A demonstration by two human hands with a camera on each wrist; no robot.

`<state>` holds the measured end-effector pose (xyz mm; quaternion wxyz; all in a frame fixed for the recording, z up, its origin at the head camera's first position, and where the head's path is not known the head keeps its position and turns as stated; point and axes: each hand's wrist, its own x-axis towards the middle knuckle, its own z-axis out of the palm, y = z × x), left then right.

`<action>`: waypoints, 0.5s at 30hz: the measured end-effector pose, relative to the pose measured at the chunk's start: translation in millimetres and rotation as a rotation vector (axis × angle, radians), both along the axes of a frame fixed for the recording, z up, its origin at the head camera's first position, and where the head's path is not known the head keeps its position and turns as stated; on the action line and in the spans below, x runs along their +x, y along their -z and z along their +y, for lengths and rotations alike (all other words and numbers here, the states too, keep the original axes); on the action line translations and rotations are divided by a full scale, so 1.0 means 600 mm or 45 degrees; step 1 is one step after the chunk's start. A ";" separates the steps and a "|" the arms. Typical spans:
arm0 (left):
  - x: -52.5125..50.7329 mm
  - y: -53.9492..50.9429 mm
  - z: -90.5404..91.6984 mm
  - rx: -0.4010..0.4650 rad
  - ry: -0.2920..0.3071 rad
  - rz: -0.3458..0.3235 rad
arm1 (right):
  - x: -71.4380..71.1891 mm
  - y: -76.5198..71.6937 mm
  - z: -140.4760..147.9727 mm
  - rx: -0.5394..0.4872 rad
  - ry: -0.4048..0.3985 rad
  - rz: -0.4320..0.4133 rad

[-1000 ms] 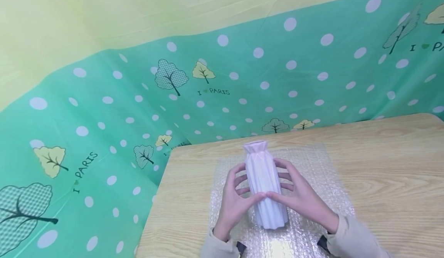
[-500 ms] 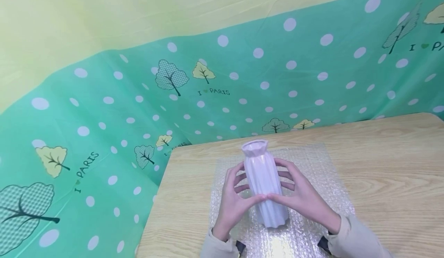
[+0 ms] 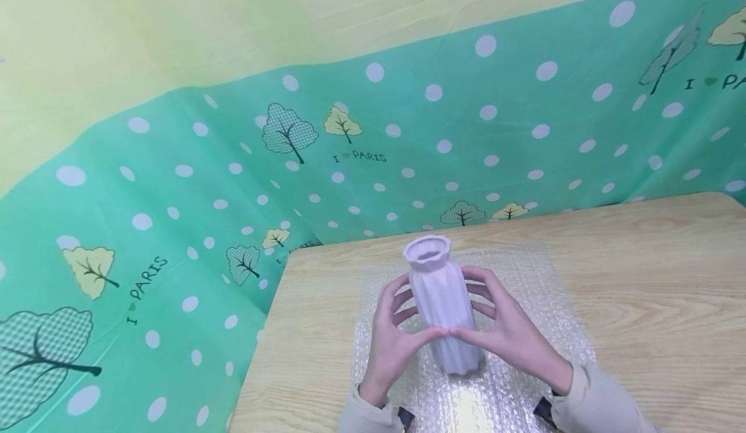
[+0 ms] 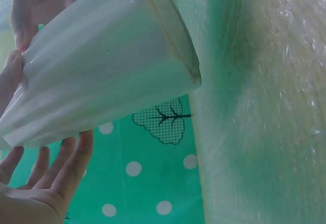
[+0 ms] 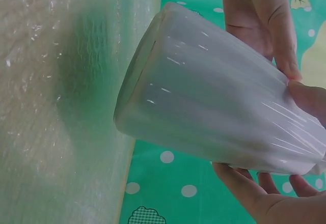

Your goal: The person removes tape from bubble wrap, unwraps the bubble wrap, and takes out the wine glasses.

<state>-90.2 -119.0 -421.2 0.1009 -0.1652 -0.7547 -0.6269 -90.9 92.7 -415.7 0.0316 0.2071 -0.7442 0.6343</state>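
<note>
Between both hands stands a white, ribbed vase [image 3: 437,290] with a ruffled rim, its open mouth showing in the head view. My left hand [image 3: 392,339] holds its left side, and my right hand [image 3: 513,329] holds the right side. The thumbs meet across the front of the vase; the fingers curl round toward its back. In the left wrist view the vase's lower body [image 4: 112,56] is tilted, its base apart from the sheet below. The right wrist view also shows that base raised, with part of the underside [image 5: 137,71] visible.
A sheet of clear bubble wrap [image 3: 524,271] lies flat under the vase on the wood-grain table [image 3: 653,265]. Behind and to the left hangs a green and yellow cloth [image 3: 408,122] with dots and trees.
The vase's top has tipped toward the head camera, so its mouth now shows more. Its base appears slightly higher in the view. Both hands keep their hold.
</note>
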 end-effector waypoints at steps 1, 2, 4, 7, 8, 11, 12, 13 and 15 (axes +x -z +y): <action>0.000 0.001 0.000 0.001 0.002 0.004 | 0.000 0.000 0.000 -0.003 -0.002 0.008; 0.000 0.001 0.000 0.000 0.004 0.008 | -0.001 0.001 -0.001 -0.007 -0.004 0.017; 0.000 0.002 0.000 0.003 0.004 0.015 | -0.001 0.002 -0.001 -0.015 -0.009 0.035; 0.000 0.003 0.001 0.004 -0.002 0.027 | -0.002 0.004 -0.001 -0.015 -0.019 0.086; 0.000 0.004 0.002 0.006 -0.005 0.032 | -0.003 0.006 -0.001 -0.014 -0.023 0.105; -0.001 0.005 0.004 0.009 -0.013 0.047 | -0.006 0.011 0.001 0.001 -0.035 0.156; -0.002 0.006 0.005 0.010 -0.016 0.051 | -0.007 0.013 0.001 0.004 -0.038 0.169; -0.002 0.007 0.005 0.007 -0.019 0.056 | -0.009 0.014 0.002 0.008 -0.042 0.177; -0.003 0.009 0.006 0.000 -0.026 0.064 | -0.010 0.016 0.002 0.011 -0.045 0.182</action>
